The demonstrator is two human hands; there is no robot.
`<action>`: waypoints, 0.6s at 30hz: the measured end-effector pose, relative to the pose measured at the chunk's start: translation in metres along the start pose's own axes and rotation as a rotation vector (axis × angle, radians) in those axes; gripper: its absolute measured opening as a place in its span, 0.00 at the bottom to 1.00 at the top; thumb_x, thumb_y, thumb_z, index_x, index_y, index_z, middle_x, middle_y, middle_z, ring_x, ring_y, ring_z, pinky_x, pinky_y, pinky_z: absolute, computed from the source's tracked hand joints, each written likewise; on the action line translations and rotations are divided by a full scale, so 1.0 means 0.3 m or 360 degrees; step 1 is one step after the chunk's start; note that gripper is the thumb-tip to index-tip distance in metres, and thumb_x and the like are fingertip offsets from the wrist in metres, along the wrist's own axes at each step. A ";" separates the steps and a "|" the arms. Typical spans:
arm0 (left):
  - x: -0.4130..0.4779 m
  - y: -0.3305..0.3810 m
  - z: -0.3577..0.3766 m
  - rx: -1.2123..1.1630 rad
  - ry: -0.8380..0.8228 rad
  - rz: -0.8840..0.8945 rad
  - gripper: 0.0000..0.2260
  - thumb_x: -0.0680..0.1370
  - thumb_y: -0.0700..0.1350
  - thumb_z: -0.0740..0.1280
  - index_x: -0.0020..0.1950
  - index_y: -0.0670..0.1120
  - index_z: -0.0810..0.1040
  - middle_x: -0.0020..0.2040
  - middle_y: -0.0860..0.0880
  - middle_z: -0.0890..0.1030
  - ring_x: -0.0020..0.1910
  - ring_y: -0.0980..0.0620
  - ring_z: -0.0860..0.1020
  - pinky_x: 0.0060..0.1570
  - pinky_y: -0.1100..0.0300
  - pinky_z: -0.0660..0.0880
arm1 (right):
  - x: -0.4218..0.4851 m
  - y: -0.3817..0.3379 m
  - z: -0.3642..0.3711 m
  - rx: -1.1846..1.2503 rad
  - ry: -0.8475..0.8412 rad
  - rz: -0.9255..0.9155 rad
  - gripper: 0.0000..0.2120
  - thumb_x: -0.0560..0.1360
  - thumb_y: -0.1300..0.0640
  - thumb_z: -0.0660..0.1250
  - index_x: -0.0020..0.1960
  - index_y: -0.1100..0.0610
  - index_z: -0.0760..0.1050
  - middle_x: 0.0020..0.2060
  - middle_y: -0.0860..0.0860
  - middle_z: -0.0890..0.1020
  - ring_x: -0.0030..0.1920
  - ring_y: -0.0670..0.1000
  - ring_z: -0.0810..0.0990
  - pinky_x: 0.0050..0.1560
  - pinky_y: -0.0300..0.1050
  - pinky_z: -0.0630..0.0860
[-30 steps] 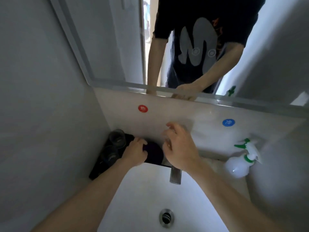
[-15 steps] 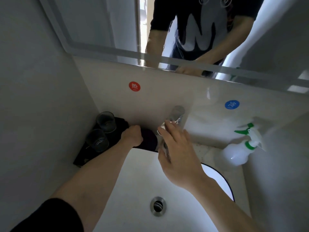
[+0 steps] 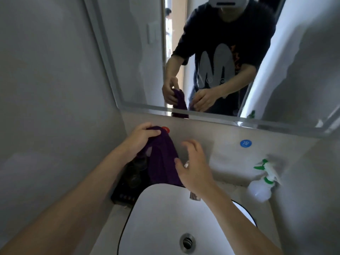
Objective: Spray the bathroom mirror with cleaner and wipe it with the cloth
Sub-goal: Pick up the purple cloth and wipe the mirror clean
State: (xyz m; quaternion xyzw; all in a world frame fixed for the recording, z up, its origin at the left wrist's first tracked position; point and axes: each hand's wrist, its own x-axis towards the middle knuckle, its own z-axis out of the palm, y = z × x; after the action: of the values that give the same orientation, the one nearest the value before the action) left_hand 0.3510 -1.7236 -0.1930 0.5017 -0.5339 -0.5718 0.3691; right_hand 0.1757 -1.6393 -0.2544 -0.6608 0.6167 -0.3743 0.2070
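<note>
Left hand (image 3: 142,139) clenches the top end of the dark purple fabric cloth (image 3: 161,162), which hangs lengthwise above the white oval basin (image 3: 165,208), at its back rim. Right hand (image 3: 195,172), fingers spread and empty, is just beside the cloth's lower edge. Translucent green-triggered spray bottle (image 3: 261,188) stands right of the basin, nearer that hand.

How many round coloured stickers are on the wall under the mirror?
2. The red sticker peeks out behind the purple cloth at left; the blue sticker sits further right, above the spray bottle. The cloth could hide others.
</note>
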 end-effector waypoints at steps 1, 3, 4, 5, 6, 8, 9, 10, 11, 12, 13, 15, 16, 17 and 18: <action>-0.027 0.054 -0.017 -0.0066 -0.0065 0.0040 0.08 0.81 0.35 0.65 0.44 0.44 0.78 0.39 0.44 0.83 0.38 0.49 0.83 0.39 0.59 0.79 | 0.011 -0.044 -0.006 0.0060 -0.0038 0.0072 0.28 0.79 0.50 0.68 0.76 0.52 0.64 0.72 0.44 0.64 0.70 0.44 0.66 0.69 0.43 0.69; -0.067 0.149 -0.043 -0.0112 -0.0148 0.0149 0.08 0.82 0.35 0.63 0.45 0.43 0.78 0.39 0.46 0.83 0.38 0.52 0.83 0.38 0.62 0.79 | 0.033 -0.121 -0.020 0.0349 -0.0150 0.0274 0.32 0.78 0.46 0.71 0.77 0.49 0.62 0.70 0.41 0.64 0.66 0.41 0.66 0.64 0.38 0.68; -0.080 0.191 -0.053 -0.0117 -0.0168 0.0203 0.08 0.82 0.35 0.63 0.46 0.43 0.78 0.40 0.47 0.83 0.38 0.53 0.83 0.38 0.63 0.79 | 0.047 -0.148 -0.025 0.0570 -0.0175 0.0358 0.28 0.77 0.47 0.72 0.74 0.48 0.66 0.69 0.42 0.69 0.64 0.41 0.72 0.60 0.37 0.72; -0.091 0.232 -0.058 -0.0106 -0.0172 0.0259 0.07 0.82 0.35 0.63 0.47 0.43 0.78 0.40 0.47 0.83 0.38 0.53 0.83 0.39 0.63 0.79 | 0.064 -0.173 -0.032 0.0790 -0.0176 0.0436 0.20 0.78 0.47 0.72 0.67 0.48 0.72 0.66 0.46 0.78 0.58 0.43 0.79 0.57 0.39 0.78; -0.097 0.270 -0.063 -0.0078 -0.0157 0.0313 0.06 0.82 0.36 0.64 0.48 0.43 0.79 0.40 0.48 0.84 0.38 0.54 0.83 0.39 0.64 0.79 | 0.083 -0.198 -0.046 0.0961 -0.0136 0.0519 0.13 0.79 0.49 0.71 0.61 0.51 0.78 0.58 0.50 0.84 0.53 0.47 0.84 0.53 0.44 0.82; -0.103 0.336 -0.075 0.0051 -0.0066 0.0429 0.06 0.82 0.36 0.65 0.49 0.44 0.79 0.38 0.52 0.85 0.37 0.57 0.83 0.38 0.66 0.79 | 0.133 -0.245 -0.078 0.1101 0.0005 0.0591 0.09 0.81 0.52 0.69 0.53 0.57 0.83 0.48 0.56 0.88 0.48 0.55 0.87 0.51 0.53 0.83; -0.103 0.364 -0.082 0.0125 -0.0011 0.0483 0.05 0.82 0.37 0.65 0.50 0.44 0.80 0.37 0.54 0.85 0.37 0.58 0.83 0.38 0.66 0.79 | 0.159 -0.266 -0.099 0.1110 0.0062 0.0588 0.11 0.81 0.54 0.68 0.51 0.61 0.83 0.46 0.58 0.88 0.47 0.57 0.87 0.49 0.53 0.83; -0.099 0.391 -0.092 0.0190 0.0049 0.0525 0.05 0.82 0.37 0.66 0.50 0.45 0.80 0.38 0.54 0.85 0.38 0.58 0.83 0.40 0.65 0.79 | 0.185 -0.291 -0.124 0.1099 0.0118 0.0565 0.13 0.81 0.54 0.68 0.51 0.65 0.82 0.46 0.60 0.87 0.45 0.57 0.86 0.45 0.52 0.82; -0.091 0.417 -0.104 0.0248 0.0113 0.0563 0.04 0.82 0.37 0.67 0.51 0.45 0.80 0.41 0.53 0.86 0.40 0.56 0.84 0.43 0.61 0.81 | 0.212 -0.317 -0.153 0.1071 0.0175 0.0532 0.14 0.81 0.53 0.68 0.51 0.66 0.81 0.45 0.60 0.86 0.44 0.58 0.85 0.43 0.51 0.80; -0.082 0.441 -0.115 0.0300 0.0179 0.0597 0.04 0.81 0.37 0.68 0.51 0.45 0.81 0.44 0.51 0.86 0.44 0.52 0.84 0.49 0.56 0.82 | 0.239 -0.341 -0.184 0.1043 0.0239 0.0493 0.14 0.80 0.52 0.68 0.51 0.65 0.80 0.45 0.60 0.86 0.44 0.59 0.85 0.43 0.51 0.80; -0.073 0.467 -0.126 0.0354 0.0238 0.0614 0.05 0.80 0.37 0.68 0.52 0.46 0.81 0.49 0.48 0.86 0.47 0.49 0.85 0.54 0.52 0.82 | 0.268 -0.365 -0.219 0.1013 0.0313 0.0446 0.13 0.79 0.52 0.69 0.51 0.63 0.80 0.45 0.59 0.86 0.45 0.59 0.85 0.43 0.52 0.80; -0.061 0.519 -0.135 0.0469 0.0290 0.0609 0.08 0.79 0.35 0.69 0.56 0.45 0.80 0.55 0.45 0.85 0.53 0.45 0.84 0.58 0.48 0.80 | 0.323 -0.414 -0.298 0.0953 0.0453 0.0355 0.10 0.79 0.51 0.69 0.52 0.58 0.79 0.47 0.56 0.85 0.47 0.55 0.84 0.41 0.48 0.78; -0.053 0.548 -0.134 0.0516 0.0270 0.0627 0.09 0.79 0.34 0.69 0.57 0.44 0.79 0.56 0.45 0.84 0.55 0.45 0.83 0.57 0.50 0.80 | 0.356 -0.438 -0.340 0.0935 0.0524 0.0303 0.09 0.79 0.51 0.69 0.54 0.56 0.78 0.48 0.54 0.84 0.47 0.53 0.83 0.40 0.45 0.76; -0.045 0.577 -0.128 0.0558 0.0237 0.0671 0.10 0.78 0.34 0.69 0.57 0.45 0.79 0.58 0.46 0.83 0.57 0.46 0.82 0.56 0.53 0.79 | 0.388 -0.460 -0.379 0.0914 0.0599 0.0251 0.09 0.79 0.51 0.68 0.55 0.56 0.77 0.48 0.53 0.83 0.47 0.51 0.83 0.40 0.43 0.74; -0.038 0.608 -0.121 0.0613 0.0226 0.0742 0.11 0.78 0.34 0.69 0.58 0.47 0.77 0.60 0.47 0.81 0.58 0.47 0.80 0.55 0.55 0.77 | 0.416 -0.485 -0.416 0.0894 0.0686 0.0195 0.09 0.78 0.51 0.68 0.55 0.55 0.76 0.49 0.52 0.83 0.48 0.51 0.82 0.41 0.44 0.75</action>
State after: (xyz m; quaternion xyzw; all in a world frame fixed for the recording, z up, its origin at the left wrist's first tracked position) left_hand 0.3680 -1.7501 -0.0093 0.4652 -0.7059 -0.3237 0.4248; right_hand 0.1730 -1.7147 -0.0383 -0.4458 0.5578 -0.6468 0.2678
